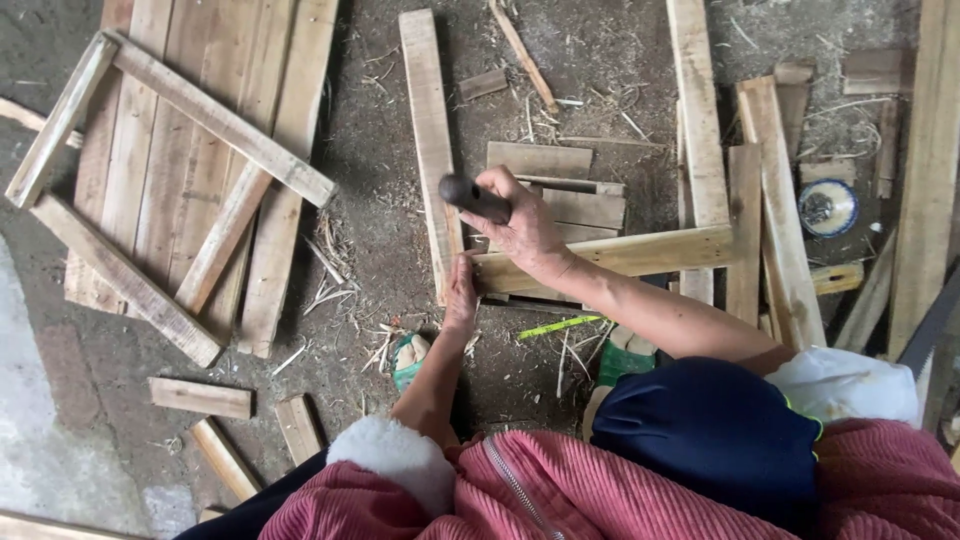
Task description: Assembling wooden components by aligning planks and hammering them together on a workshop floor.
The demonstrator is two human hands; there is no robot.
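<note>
Many planks litter the dirt floor [380, 180]; right hand [525, 225] grips a hammer handle [475, 197], left hand [461, 292] pinches at a slat [620, 252].

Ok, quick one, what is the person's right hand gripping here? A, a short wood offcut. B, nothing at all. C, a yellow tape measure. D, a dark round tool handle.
D: the right hand is closed around a dark round handle, raised over the pale wooden slat, while the left hand rests at that slat's near end.
</note>
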